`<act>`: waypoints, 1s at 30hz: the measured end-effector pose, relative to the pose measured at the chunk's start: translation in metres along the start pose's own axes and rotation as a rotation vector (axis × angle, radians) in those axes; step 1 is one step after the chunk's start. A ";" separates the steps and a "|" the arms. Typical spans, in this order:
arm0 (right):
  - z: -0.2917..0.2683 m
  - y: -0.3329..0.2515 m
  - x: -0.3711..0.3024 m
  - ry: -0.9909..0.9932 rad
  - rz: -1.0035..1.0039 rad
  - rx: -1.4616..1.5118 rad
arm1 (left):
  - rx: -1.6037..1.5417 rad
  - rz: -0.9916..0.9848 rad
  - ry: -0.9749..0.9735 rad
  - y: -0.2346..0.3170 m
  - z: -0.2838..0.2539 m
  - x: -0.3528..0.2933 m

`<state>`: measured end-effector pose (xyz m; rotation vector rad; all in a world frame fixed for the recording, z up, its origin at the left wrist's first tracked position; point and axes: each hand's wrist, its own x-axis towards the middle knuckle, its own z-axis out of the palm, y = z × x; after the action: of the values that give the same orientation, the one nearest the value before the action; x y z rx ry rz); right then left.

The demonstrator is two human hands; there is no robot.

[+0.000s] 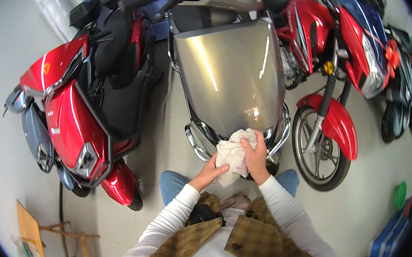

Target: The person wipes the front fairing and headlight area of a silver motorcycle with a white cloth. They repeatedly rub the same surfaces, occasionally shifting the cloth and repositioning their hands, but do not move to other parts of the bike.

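White cloth (pixel 232 157), crumpled and marked with faint darker patches, held between two bare hands at the near end of a gold-grey scooter (pixel 230 75). The left grip (pixel 205 173) is clamped on the cloth at its near left edge, the thumb lying across the fabric. The right grip (pixel 257 160) is clamped on its right side, the thumb pressed onto the upper face and the fingers passing along the far right edge. The cloth overlaps the scooter's near edge in this view; whether the two touch cannot be told.

The scooter's broad glossy front panel carries bright reflections, with a chrome guard bar (pixel 283 132) curving round its near right corner. To the left stands a red scooter (pixel 72 118) with a black seat. To the right stands a red motorcycle (pixel 306 28), its front wheel (pixel 321 154) turned toward the near side beneath a red mudguard (pixel 337 125). Far right: further dark two-wheelers (pixel 400 92). Near left: a wooden stool (pixel 29 227), partly cut by the rim. Near right: a green container (pixel 399 195) beside a blue-and-white striped object (pixel 385 238). All stand on a pale tiled floor (pixel 370 180).
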<state>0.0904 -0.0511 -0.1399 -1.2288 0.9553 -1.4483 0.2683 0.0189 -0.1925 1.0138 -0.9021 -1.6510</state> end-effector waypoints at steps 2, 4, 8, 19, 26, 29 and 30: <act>0.010 -0.010 0.015 -0.018 -0.062 -0.055 | 0.105 0.115 0.139 0.019 0.001 0.012; 0.015 -0.026 0.037 -0.042 -0.154 -0.179 | 0.201 0.286 0.265 0.047 0.004 0.025; 0.030 -0.067 0.091 -0.074 -0.335 -0.320 | 0.544 0.580 0.445 0.116 0.006 0.045; 0.078 -0.042 0.094 -0.272 -0.959 -1.190 | 0.765 0.967 0.972 0.142 0.007 0.086; 0.101 -0.056 0.155 -0.306 -1.173 -1.199 | 0.852 0.959 0.822 0.121 0.003 0.109; 0.126 -0.078 0.185 -0.318 -1.164 -1.203 | 0.731 1.005 0.790 0.160 -0.016 0.140; 0.135 -0.085 0.195 -0.308 -1.179 -1.182 | 0.726 1.015 0.785 0.175 -0.022 0.148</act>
<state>0.2048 -0.2198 0.0088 -3.1586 0.8707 -1.3482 0.3207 -0.1712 -0.0738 1.2164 -1.1701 -0.0162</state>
